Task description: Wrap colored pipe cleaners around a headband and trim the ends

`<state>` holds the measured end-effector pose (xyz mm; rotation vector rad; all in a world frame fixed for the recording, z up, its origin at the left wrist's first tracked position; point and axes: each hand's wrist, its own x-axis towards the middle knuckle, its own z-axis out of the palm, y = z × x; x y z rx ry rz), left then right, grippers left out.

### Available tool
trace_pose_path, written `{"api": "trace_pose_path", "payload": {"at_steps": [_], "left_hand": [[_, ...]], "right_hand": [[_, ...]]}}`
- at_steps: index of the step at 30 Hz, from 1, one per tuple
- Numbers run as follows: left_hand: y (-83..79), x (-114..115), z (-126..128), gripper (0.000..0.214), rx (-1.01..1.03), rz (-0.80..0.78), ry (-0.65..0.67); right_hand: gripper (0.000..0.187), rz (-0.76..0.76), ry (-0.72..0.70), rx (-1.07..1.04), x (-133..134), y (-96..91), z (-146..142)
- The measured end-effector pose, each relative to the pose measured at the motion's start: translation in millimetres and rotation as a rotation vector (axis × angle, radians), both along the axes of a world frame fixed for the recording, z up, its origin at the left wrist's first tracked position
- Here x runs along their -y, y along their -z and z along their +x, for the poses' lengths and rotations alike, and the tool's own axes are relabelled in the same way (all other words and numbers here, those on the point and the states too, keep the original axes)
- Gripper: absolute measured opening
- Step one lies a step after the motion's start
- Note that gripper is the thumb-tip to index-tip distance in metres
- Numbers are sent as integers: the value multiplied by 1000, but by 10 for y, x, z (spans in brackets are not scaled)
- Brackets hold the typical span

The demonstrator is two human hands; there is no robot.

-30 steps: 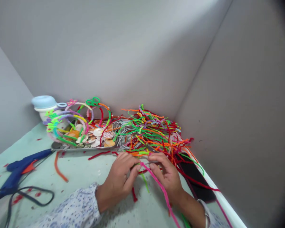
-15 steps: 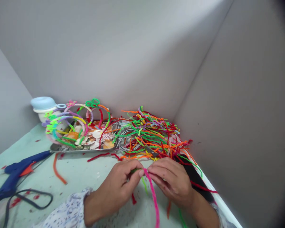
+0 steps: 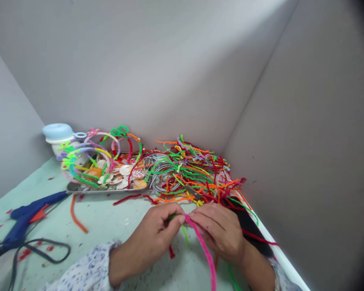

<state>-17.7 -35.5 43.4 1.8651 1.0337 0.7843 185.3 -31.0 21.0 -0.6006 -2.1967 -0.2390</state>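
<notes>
My left hand (image 3: pixel 157 234) and my right hand (image 3: pixel 220 230) meet at the fingertips low in the middle of the view. Both pinch the top end of a pink pipe cleaner (image 3: pixel 204 252), which trails down toward me. A green pipe cleaner (image 3: pixel 185 235) shows between the two hands; the left fingers also touch its upper end. Just beyond the hands lies a tangled heap of coloured pipe cleaners (image 3: pixel 197 173).
A metal tray (image 3: pixel 106 188) holds shells and pipe-cleaner hoops (image 3: pixel 94 155). A blue glue gun (image 3: pixel 24 220) with a black cord (image 3: pixel 48 250) lies at left. A pale blue-lidded pot (image 3: pixel 58 135) stands in the corner. A dark flat object (image 3: pixel 250 226) lies by the right wall.
Both hands drew back from the heap toward me with the pink pipe cleaner, and the fingertips closed together on its end. In the last half second they barely moved.
</notes>
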Motion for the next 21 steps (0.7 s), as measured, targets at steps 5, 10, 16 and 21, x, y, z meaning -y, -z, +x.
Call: {"api": "trace_pose_path", "payload": {"at_steps": [5,10,16,21], "left_hand": [[-22,8,8,20,-18,47,-23],[-8,16,12,18,-74,123,-55],[6,20,6,18,-120,247,-61],[40,-7,2,18,-193,340,-47]], "right_hand": [[22,-20,-1,-12,8,32,-16],[21,-65,-23,-54,17,21,-37],[15,-197,9,-157,13,5,-108],[7,-409,-3,-257,-6,11,-156]]}}
